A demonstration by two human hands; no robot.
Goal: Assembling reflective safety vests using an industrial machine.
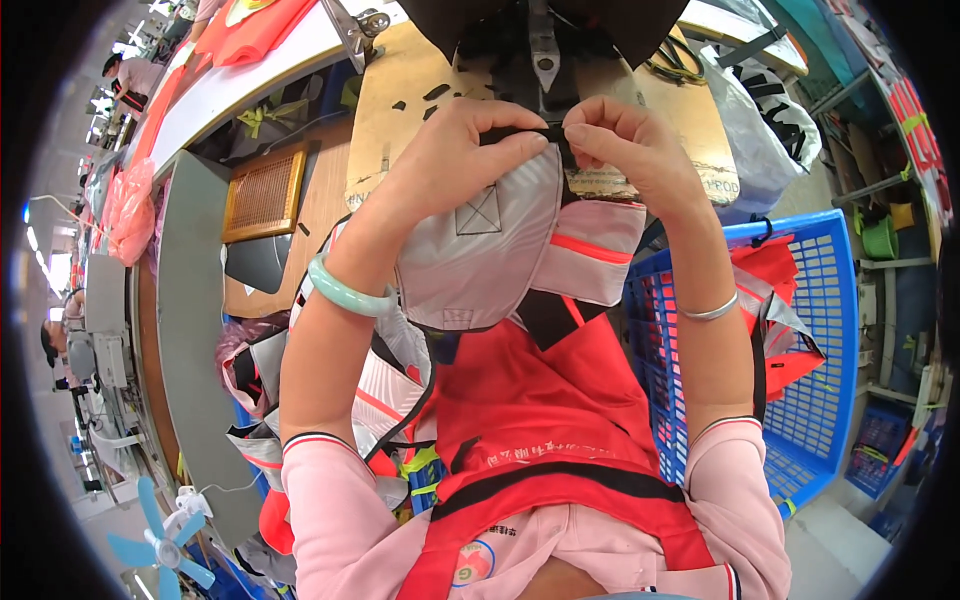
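Note:
Both of my hands meet above the board, just in front of a dark machine head point(545, 62). My left hand point(468, 150) is closed, its thumb and fingers pinching the black-edged top of a light grey fabric panel point(440, 265). The panel has a stitched square with a cross in it and hangs down over my lap. My right hand point(630, 148) pinches a black fabric strip point(556, 138) beside the left fingertips. A smaller grey piece with a bright orange-red band point(590, 248) hangs from the right side of the panel.
Black scraps lie on the worn wooden board point(395, 65). To my right stands a blue plastic basket point(845, 300) with orange and grey pieces inside. A white sack point(750, 190) is beyond it. More grey pieces point(385, 375) hang at my left, near a grey cabinet side point(195, 300).

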